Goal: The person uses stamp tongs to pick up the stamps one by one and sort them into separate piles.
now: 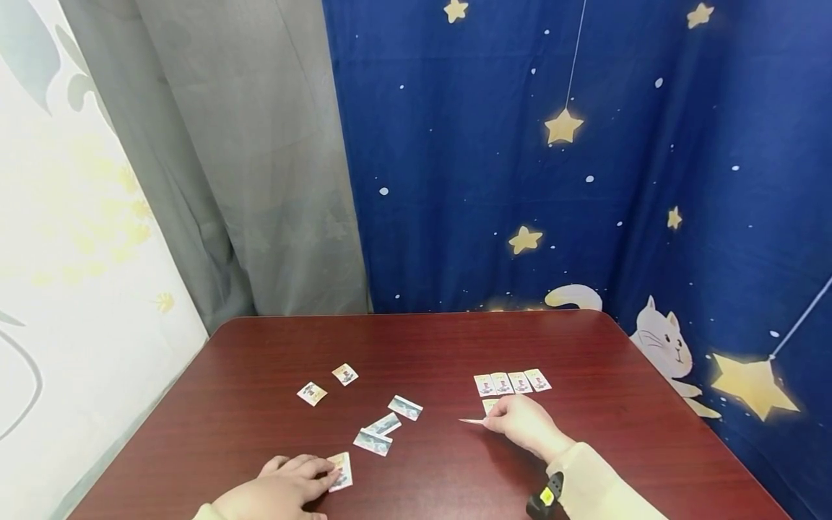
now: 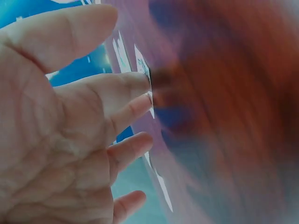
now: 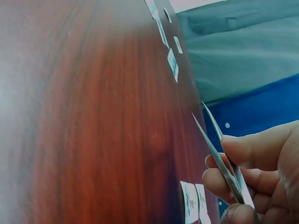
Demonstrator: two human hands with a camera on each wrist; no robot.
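My right hand point(image 1: 525, 425) holds a pair of metal tweezers point(image 3: 232, 181) between thumb and fingers, just above the table at the right. The pointed tips stand apart in the right wrist view, with nothing between them. Several small picture cards point(image 1: 503, 383) lie side by side in a row beyond this hand. Another card point(image 1: 490, 406) sits below the row, partly hidden by the fingers. At the front left, my left hand point(image 1: 286, 485) lies low with fingers extended. Its fingertips touch the edge of a small yellowish card point(image 1: 342, 471), also seen edge-on in the left wrist view.
Two yellowish cards point(image 1: 312, 393) lie apart at the back left of the dark red table point(image 1: 416, 347). Three bluish cards point(image 1: 406, 408) are near the middle, two of them overlapping. Grey and blue curtains point(image 1: 455, 159) hang behind the table's far edge.
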